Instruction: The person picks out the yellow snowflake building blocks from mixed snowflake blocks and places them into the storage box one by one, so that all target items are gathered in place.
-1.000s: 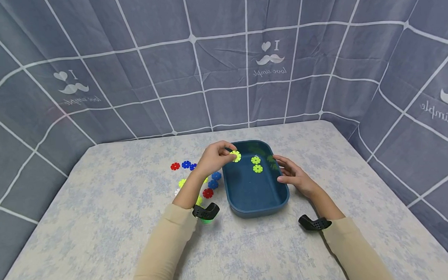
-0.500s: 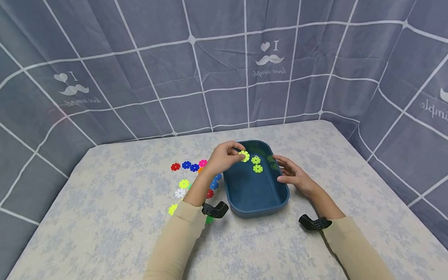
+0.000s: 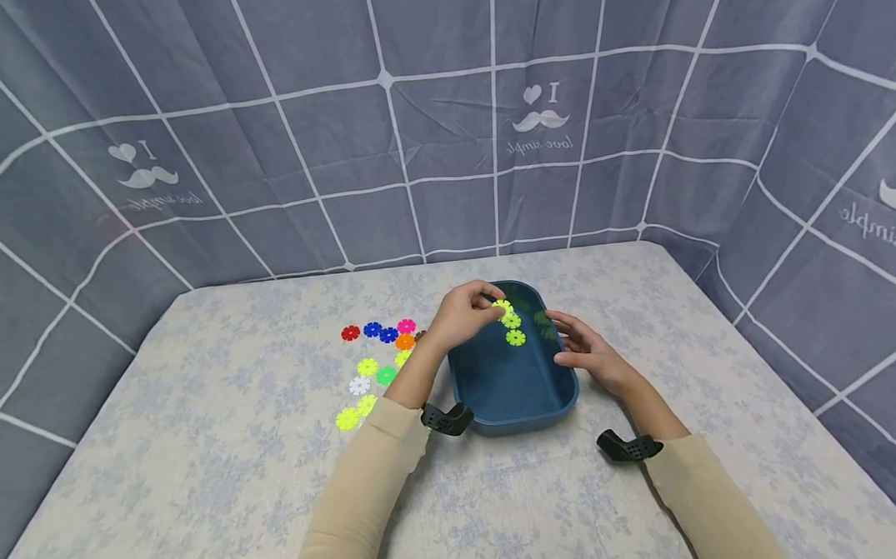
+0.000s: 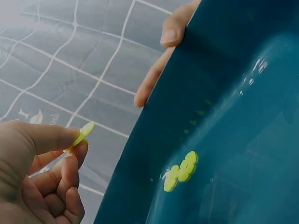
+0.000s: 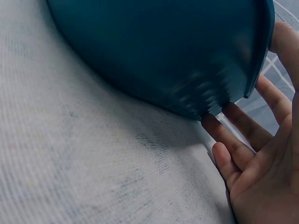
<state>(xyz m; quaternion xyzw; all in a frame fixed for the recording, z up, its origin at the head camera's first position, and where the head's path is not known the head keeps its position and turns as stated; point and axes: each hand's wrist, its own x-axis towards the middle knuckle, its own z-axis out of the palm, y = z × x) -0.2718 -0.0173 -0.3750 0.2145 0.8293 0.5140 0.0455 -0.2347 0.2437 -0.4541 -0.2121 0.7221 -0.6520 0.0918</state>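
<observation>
Yellow-green snowflake disc (image 3: 504,305), pinched between thumb and index finger of the left hand (image 3: 464,314), held above the inside of the blue tub (image 3: 525,424), toward its far end. Seen tilted and nearly edge-on in the left wrist view, with the remaining fingers of that hand curled in below the pinch.

Slightly nearer the body than those fingertips, on the tub floor: a pair of yellow-green discs (image 3: 516,337), just beside each other.

Across the tub, to the right of the pinching fingers: right hand (image 3: 592,352), fingers spread and lightly bent, fingertips touching the outside of the tub wall, thumb at the rim.

Left of the pinching fingers, outside the tub: red disc (image 3: 350,333), two dark blue discs (image 3: 389,335), pink disc (image 3: 407,325), orange disc (image 3: 405,341), and a brown disc (image 3: 420,336) partly hidden by the hand. Nearer the body than these: loose yellow-green discs (image 3: 368,367), green disc (image 3: 386,375), white disc (image 3: 359,385).

Under everything, a floral tablecloth (image 3: 199,424). Behind both hands, a grey-blue curtain (image 3: 441,121) with white grid lines and mirrored lettering. Behind the fingers, at the wrists, black mounts (image 3: 448,419) and beige sleeves (image 3: 352,500).
</observation>
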